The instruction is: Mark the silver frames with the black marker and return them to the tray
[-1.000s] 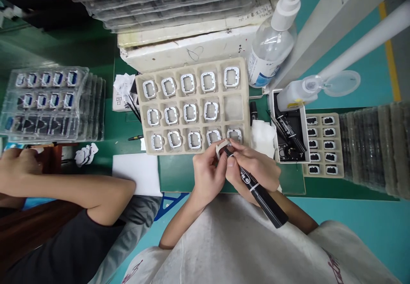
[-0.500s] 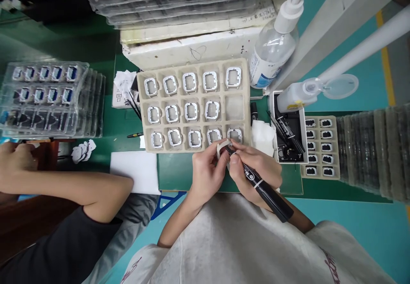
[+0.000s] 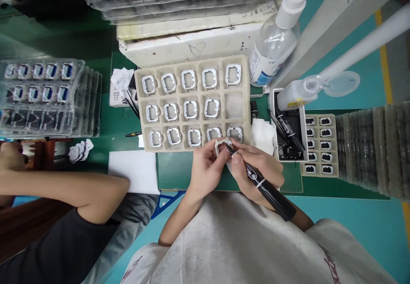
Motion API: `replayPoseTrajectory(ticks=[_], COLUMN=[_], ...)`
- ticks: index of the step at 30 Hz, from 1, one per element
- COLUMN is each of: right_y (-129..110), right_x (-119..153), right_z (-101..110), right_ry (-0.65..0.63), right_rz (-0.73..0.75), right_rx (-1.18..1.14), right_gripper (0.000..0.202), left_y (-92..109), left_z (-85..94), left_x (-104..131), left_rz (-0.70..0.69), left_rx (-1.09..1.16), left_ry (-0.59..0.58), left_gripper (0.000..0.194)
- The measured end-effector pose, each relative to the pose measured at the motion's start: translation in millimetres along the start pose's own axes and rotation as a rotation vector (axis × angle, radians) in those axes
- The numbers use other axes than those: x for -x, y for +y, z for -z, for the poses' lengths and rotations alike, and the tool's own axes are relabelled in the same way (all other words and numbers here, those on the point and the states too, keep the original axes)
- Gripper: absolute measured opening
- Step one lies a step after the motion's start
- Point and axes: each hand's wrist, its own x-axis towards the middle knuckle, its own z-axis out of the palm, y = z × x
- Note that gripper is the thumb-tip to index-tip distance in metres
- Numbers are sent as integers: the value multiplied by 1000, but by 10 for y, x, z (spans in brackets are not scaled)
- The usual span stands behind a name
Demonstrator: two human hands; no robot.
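Observation:
A white square frame (image 3: pixel 219 145) is pinched between the thumb and fingers of my left hand (image 3: pixel 206 168), just below the beige tray. My right hand (image 3: pixel 258 168) is closed around a black marker (image 3: pixel 272 196), whose tip touches or nearly touches the frame. Fingertips partly hide the frame. Right above my hands lies the beige tray (image 3: pixel 192 94), with similar white frames (image 3: pixel 209 79) in its compartments; the rightmost compartment of the middle row holds none.
Right of the tray stand a pump bottle (image 3: pixel 265 57) and a white box (image 3: pixel 304 130) with markers. Clear trays (image 3: pixel 92 100) are stacked at the left. Another person's arm (image 3: pixel 96 190) reaches in at the lower left, near a white pad (image 3: pixel 133 171).
The frame has turned in my left hand, so more of its opening shows. The marker stays in my right hand, slightly shifted. The view has moved a little.

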Motion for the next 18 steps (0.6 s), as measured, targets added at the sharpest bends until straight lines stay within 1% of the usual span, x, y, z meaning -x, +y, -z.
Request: replayPoseTrajectory(ticks=[6,9,15,18], right_y=[-6,-16,-64,-69], right_x=[-4,-14,-21,2], right_z=[-23,-24,18,26], right_ry=[-7,-3,-6,3], right_rz=[-21,-29,-85,-105], right_rx=[-2,-26,-91,-113], right_gripper=[23,22,20,22], left_y=[-39,-25,-2,-36], left_z=[16,9,-4,16], left_x=[12,12,14,11], left_rz=[10,23,113,171], left_rx=[-6,22,145,228], left_ry=[21,21,30,-20], left_gripper=[32,31,33,41])
